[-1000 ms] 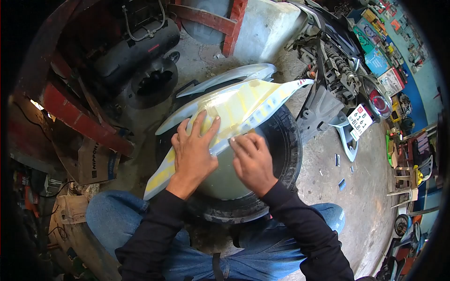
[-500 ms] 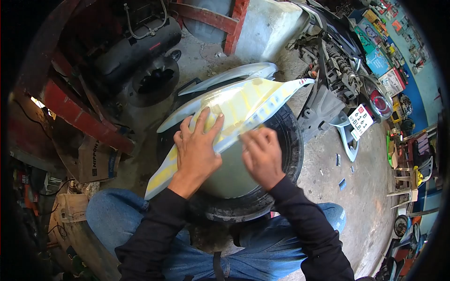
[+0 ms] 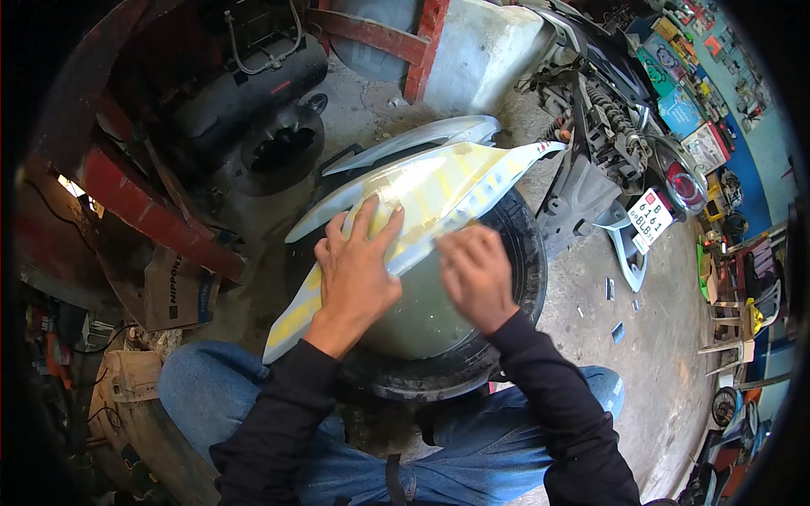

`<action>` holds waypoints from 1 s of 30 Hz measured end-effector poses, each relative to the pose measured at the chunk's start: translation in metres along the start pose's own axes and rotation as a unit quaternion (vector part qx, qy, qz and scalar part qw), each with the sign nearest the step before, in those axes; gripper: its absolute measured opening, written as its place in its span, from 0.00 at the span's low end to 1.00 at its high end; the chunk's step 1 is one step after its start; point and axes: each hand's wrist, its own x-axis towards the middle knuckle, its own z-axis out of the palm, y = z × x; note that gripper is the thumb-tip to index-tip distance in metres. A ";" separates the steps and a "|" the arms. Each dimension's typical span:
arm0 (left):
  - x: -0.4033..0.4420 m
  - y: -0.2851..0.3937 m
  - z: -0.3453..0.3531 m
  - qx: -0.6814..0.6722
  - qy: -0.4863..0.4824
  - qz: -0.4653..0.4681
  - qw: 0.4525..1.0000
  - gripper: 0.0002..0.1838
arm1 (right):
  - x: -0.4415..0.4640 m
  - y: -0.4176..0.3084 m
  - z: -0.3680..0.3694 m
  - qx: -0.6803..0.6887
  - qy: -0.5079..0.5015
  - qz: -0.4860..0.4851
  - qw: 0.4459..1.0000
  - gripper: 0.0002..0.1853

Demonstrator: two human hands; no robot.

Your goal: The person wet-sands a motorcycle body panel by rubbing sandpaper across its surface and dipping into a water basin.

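Note:
A motorcycle body panel, white with yellow filler stripes and bluish sanded patches, lies across a black tub of murky water. My left hand rests flat on the panel's near half, fingers spread over its surface. At the panel's lower right edge is my right hand, its fingers curled together and slightly blurred. Whatever those fingers may hold is hidden. Behind the striped panel sits a second pale panel, partly covered by it.
A partly stripped motorcycle with a number plate stands at right. Small blue packets lie on the concrete floor. To the left are a compressor tank, red metal framing and a cardboard box.
My right hand has shifted very slightly along the panel's lower edge, its fingers still curled. My left hand keeps its place on the panel.

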 end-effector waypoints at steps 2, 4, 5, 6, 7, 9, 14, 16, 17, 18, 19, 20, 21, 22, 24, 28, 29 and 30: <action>0.000 0.000 -0.002 -0.002 -0.004 -0.005 1.000 0.45 | 0.001 0.004 -0.001 -0.034 -0.003 0.004 0.999 0.20; 0.000 0.002 0.000 -0.008 -0.004 -0.007 1.000 0.44 | -0.003 -0.011 0.005 0.011 -0.005 -0.021 1.000 0.20; 0.000 0.000 0.001 -0.005 -0.003 -0.004 1.000 0.45 | -0.003 -0.014 0.007 0.033 -0.005 -0.032 0.999 0.20; 0.000 -0.002 0.001 -0.001 -0.001 -0.001 1.000 0.45 | -0.001 -0.002 0.002 0.000 -0.011 -0.046 0.999 0.21; 0.001 -0.001 -0.001 0.001 -0.002 0.000 1.000 0.45 | 0.001 0.011 0.000 -0.019 -0.004 -0.022 1.000 0.21; 0.003 0.006 -0.007 0.000 -0.010 -0.023 1.000 0.45 | 0.000 0.012 0.002 -0.049 0.011 -0.003 0.999 0.20; 0.003 0.005 -0.005 -0.003 -0.004 -0.020 1.000 0.45 | 0.002 0.006 0.001 0.002 0.008 -0.023 1.000 0.19; 0.002 0.004 -0.005 -0.010 -0.002 -0.025 1.000 0.45 | 0.001 0.006 0.000 -0.044 0.011 0.001 0.999 0.20; 0.004 0.002 -0.003 -0.010 -0.002 -0.018 1.000 0.44 | 0.000 -0.004 0.005 -0.044 0.010 -0.002 0.999 0.20; 0.003 0.002 -0.001 -0.009 -0.005 -0.011 1.000 0.43 | -0.005 -0.017 0.011 0.006 0.003 -0.018 1.000 0.19; 0.004 0.002 -0.001 -0.009 -0.004 -0.009 1.000 0.43 | -0.006 -0.022 0.014 0.055 -0.001 -0.035 0.998 0.17; 0.002 0.002 -0.001 -0.013 -0.004 -0.007 1.000 0.43 | -0.004 -0.011 0.006 0.044 -0.011 -0.041 0.998 0.16; 0.002 0.001 -0.002 -0.016 -0.004 -0.005 1.000 0.43 | 0.000 0.001 0.000 0.003 -0.003 -0.018 1.000 0.18; 0.001 0.001 -0.002 -0.015 -0.007 -0.005 1.000 0.43 | 0.000 0.011 -0.002 -0.025 0.007 -0.005 1.000 0.20; 0.003 0.003 -0.003 -0.003 -0.003 -0.011 1.000 0.43 | -0.001 0.005 0.001 -0.033 0.005 0.008 0.999 0.20; 0.003 0.004 -0.004 0.000 0.002 -0.016 1.000 0.44 | 0.000 -0.007 0.002 -0.019 0.009 -0.023 1.000 0.19; 0.004 0.006 -0.006 0.004 0.000 -0.017 1.000 0.44 | 0.003 0.006 -0.004 -0.053 0.007 -0.005 0.999 0.20; 0.003 0.007 -0.007 0.007 -0.002 -0.019 1.000 0.44 | 0.005 0.011 -0.006 -0.074 0.015 0.011 0.997 0.20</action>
